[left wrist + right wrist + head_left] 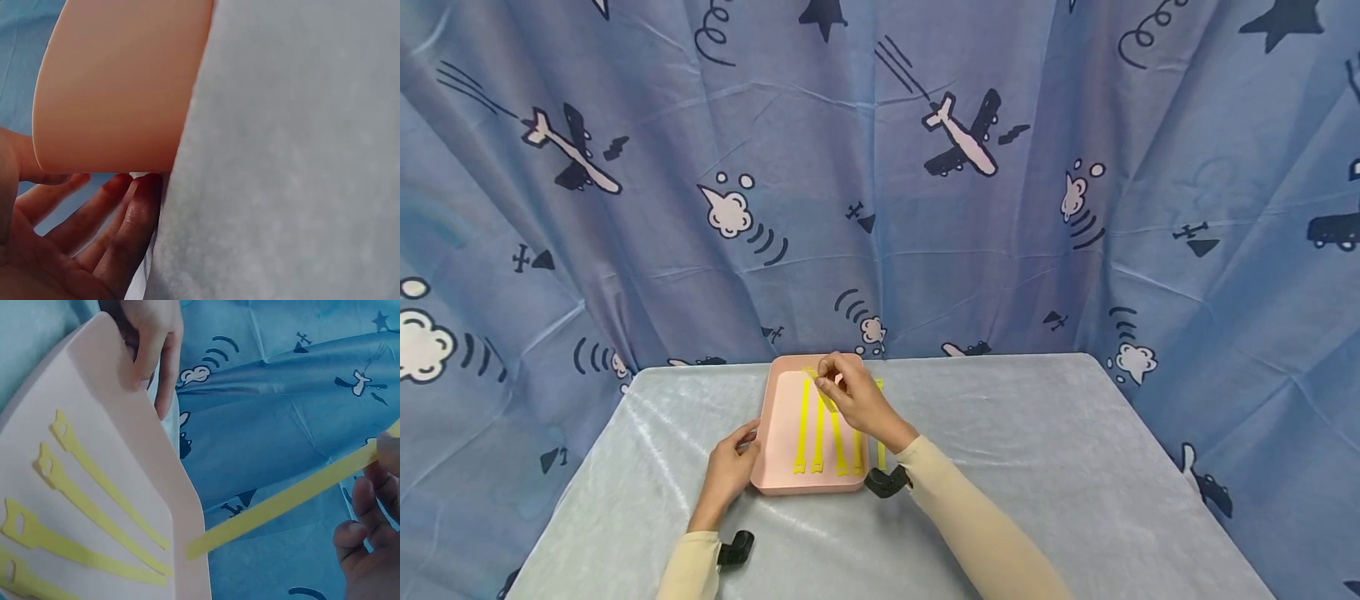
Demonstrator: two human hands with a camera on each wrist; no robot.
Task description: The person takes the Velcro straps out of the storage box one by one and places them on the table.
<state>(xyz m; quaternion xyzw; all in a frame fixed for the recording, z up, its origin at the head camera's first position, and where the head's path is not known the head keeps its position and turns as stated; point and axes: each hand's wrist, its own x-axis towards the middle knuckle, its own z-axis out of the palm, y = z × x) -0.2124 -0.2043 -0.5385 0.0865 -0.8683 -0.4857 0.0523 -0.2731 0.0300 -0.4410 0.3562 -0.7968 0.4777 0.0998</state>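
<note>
A pink tray (782,429) lies on the table with several flat yellow cable-tie straps (802,429) laid lengthwise inside, their slotted heads toward me. My left hand (727,473) holds the tray's left side, thumb at the rim and fingertips against the outer wall, as the left wrist view shows of the tray wall (119,94). Over the tray's far part, my right hand (863,406) pinches one yellow strap (281,509) between thumb and fingers. That strap hangs slanting down, its free end overlapping the tray's wall in the right wrist view. Its other end is partly hidden by the fingers.
Just right of the tray, another yellow strap (882,454) lies on the pale grey tablecloth (1037,467), partly covered by my right wrist. A blue patterned curtain (880,208) hangs right behind the table's far edge. Black camera mounts (887,482) sit at both wrists.
</note>
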